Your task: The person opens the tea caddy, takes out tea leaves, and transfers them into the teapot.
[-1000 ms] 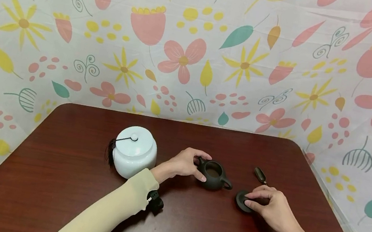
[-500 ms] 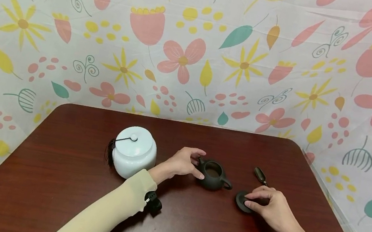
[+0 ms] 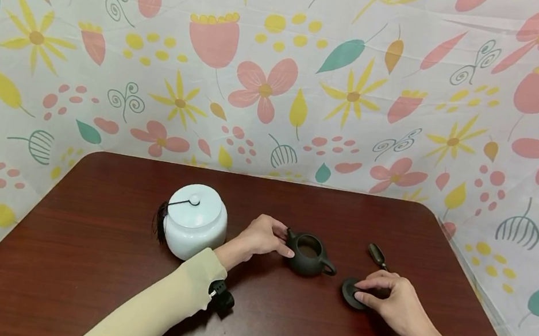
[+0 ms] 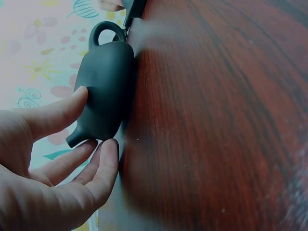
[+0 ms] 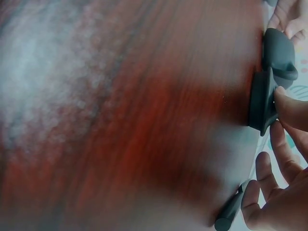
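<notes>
A dark, lidless teapot (image 3: 309,267) stands upright right of the table's middle, its handle toward the right and its spout toward the left. My left hand (image 3: 263,237) is at the spout side with fingers loosely spread. In the left wrist view, the thumb overlaps the teapot body (image 4: 106,86) and the fingertips lie beside the spout and base. Farther right, my right hand (image 3: 400,306) pinches the knob of the round dark teapot lid (image 3: 349,294) between thumb and fingers. The right wrist view has the lid (image 5: 260,101) edge-on, close over the tabletop, the knob hidden by the fingertips.
A white lidded jar (image 3: 191,237) with a black tassel (image 3: 160,221) stands left of my left hand. A small dark scoop (image 3: 377,254) lies just beyond my right hand. The reddish-brown table (image 3: 78,255) meets a floral cloth (image 3: 262,149) at its back.
My left hand has drawn back slightly to the left, its fingers coming away from over the teapot's spout. The teapot stays in place, and my right hand keeps its pinch on the lid.
</notes>
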